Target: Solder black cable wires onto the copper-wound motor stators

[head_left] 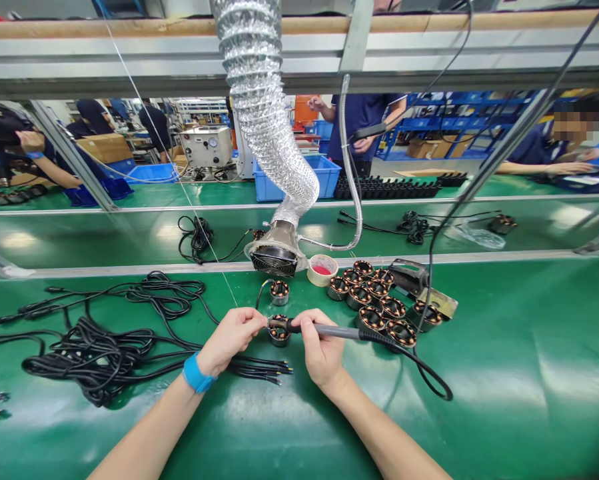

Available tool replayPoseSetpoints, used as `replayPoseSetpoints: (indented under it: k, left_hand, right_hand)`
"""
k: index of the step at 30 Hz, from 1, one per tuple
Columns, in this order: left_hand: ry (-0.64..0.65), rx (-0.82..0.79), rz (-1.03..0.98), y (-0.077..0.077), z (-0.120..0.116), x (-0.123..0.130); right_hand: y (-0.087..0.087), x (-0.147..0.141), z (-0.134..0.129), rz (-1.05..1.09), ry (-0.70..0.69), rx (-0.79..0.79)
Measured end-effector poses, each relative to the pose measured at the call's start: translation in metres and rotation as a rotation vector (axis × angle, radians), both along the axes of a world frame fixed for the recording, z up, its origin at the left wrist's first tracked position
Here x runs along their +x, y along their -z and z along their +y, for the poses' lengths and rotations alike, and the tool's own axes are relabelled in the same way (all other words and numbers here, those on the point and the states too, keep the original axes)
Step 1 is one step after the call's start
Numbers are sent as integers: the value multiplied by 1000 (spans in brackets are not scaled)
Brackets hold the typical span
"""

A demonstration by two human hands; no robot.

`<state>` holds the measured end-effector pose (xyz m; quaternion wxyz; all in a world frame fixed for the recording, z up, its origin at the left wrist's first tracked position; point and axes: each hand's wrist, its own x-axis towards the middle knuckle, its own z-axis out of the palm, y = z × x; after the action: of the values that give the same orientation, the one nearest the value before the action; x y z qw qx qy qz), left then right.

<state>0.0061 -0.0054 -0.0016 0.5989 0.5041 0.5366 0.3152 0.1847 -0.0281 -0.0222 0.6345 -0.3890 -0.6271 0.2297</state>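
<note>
Half hides a copper-wound ring [280,339], gripping a soldering iron [343,331] in the right hand [322,348]. Pinches thin wire [208,239] in the left hand [233,338], tip indistinct.

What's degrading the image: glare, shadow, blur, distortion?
Head view: pale glare on the green bench, right side; harsh highlights on the foil duct. Head view: lower-right corner dark; wide-angle stretch toward the edges; one background face pixelated; detail between the left hand and iron too small to read.
</note>
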Motion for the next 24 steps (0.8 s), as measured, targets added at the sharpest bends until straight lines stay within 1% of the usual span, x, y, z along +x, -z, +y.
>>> replayPoseSetpoints:
  k: [4,8,24]
  left_hand:
    - [5,2,1,1,0,-1]
    - [8,1,-1,0,0,-1]
    - [9,15,4,1,0,0]
  right_hand:
    - [2,0,1,88,22,-61]
    - [4,1,2,147,36,-74]
    - [4,0,2,118,11,-74]
